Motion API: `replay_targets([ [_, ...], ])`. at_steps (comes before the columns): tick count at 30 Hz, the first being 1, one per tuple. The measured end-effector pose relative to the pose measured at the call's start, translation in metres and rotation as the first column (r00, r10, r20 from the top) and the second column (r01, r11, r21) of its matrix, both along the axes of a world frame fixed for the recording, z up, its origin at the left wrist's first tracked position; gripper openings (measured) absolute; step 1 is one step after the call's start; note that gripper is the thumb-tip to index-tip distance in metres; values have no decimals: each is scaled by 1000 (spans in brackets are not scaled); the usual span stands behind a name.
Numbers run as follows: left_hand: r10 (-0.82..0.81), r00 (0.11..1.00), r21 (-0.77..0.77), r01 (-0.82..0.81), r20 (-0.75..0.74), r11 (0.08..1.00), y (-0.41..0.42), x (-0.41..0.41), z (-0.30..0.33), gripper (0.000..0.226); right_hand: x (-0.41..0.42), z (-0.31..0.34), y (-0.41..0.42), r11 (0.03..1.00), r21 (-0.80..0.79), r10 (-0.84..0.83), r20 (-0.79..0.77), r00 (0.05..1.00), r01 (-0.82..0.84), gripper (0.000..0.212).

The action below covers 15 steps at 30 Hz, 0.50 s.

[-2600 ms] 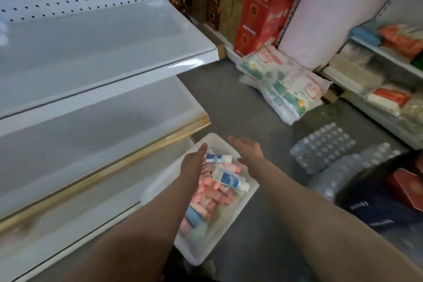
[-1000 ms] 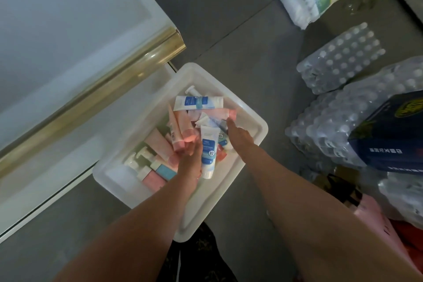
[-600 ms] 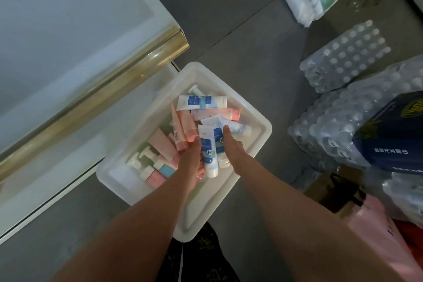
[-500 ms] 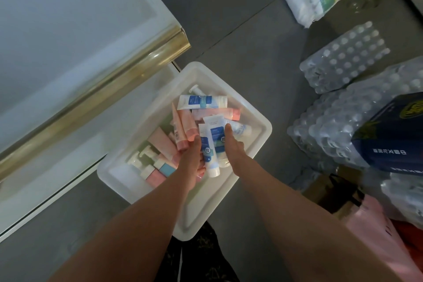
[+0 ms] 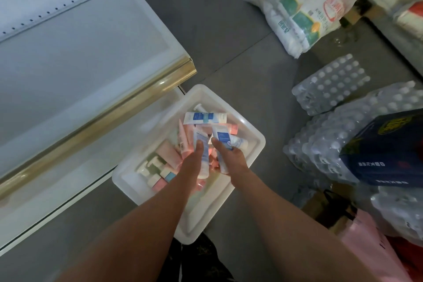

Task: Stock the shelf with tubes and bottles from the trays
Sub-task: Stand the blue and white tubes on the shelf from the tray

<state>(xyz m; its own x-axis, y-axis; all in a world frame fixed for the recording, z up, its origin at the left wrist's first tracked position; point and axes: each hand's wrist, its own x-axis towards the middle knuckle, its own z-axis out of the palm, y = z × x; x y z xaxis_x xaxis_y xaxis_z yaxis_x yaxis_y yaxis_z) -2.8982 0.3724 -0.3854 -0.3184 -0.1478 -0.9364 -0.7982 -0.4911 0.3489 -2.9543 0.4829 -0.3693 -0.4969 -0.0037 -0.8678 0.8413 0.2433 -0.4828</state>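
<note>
Gripping white tubes [image 5: 221, 138], both hands [image 5: 232, 160] over tray [image 5: 257, 142].

A shop aisle, mid-restock: white retail shelving [image 5: 75, 57] with a gold price rail [image 5: 109, 107] left of the hands, shrink-wrapped bottle packs [image 5: 332, 84] on the floor to their right, bagged goods [image 5: 304, 14] stacked beyond them.

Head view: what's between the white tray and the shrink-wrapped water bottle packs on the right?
Only bare grey floor separates the tray from the bottle packs; head view shows it.
</note>
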Motion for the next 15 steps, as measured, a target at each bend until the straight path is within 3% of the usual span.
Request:
replay_targets([
  [3,-17,996,11,18,-87,1000,-7,1,22,75,1,23,5,998,-1,55,-125,991,-55,42],
  [6,40,975,29,-35,-216,999,-9,5,49,53,-1,44,10,997,28,72,-214,974,-67,45],
  [8,66,956,52,-53,-284,997,-9,8,69,50,-3,61,11,996,47,85,-256,963,-75,49],
  [11,97,929,73,-76,-357,994,-11,9,97,57,-4,91,9,997,19,82,-336,938,-80,42],
  [15,76,904,50,-61,-421,997,-22,12,143,87,0,132,1,989,-128,14,-401,916,-71,38],
])
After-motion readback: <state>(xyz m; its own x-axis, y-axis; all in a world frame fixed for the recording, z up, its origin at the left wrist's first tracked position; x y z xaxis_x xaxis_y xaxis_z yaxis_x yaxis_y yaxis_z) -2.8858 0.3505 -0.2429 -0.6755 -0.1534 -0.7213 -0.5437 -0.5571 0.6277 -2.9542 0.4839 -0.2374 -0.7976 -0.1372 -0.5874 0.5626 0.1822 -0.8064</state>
